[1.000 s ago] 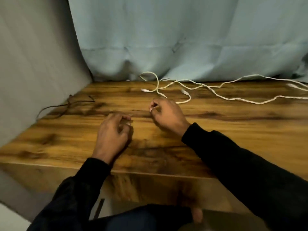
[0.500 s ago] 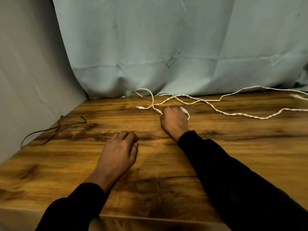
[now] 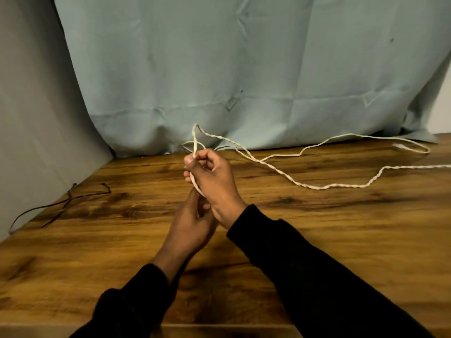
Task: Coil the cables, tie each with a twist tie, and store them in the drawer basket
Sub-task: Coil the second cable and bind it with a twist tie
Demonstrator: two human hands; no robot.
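A long white twisted cable [image 3: 324, 186] trails across the wooden table [image 3: 341, 228] from the middle to the right edge. My right hand [image 3: 214, 181] is raised above the table and pinches the cable's near end between thumb and fingers; a loop rises above the hand and a short length hangs below it. My left hand [image 3: 192, 223] sits just under and behind the right one, fingers curled at that lower length; its grip is partly hidden. Thin dark ties [image 3: 66, 203] lie on the table's left side. No drawer basket is in view.
A pale blue cloth [image 3: 244, 69] hangs behind the table. A grey wall [image 3: 29, 118] stands on the left. The cable's far plug end [image 3: 400, 146] lies near the back right. The table's front edge runs along the bottom of the view.
My right hand has picked the cable's end up off the table and raised it. My left hand has left the tabletop and come up beneath the right hand.
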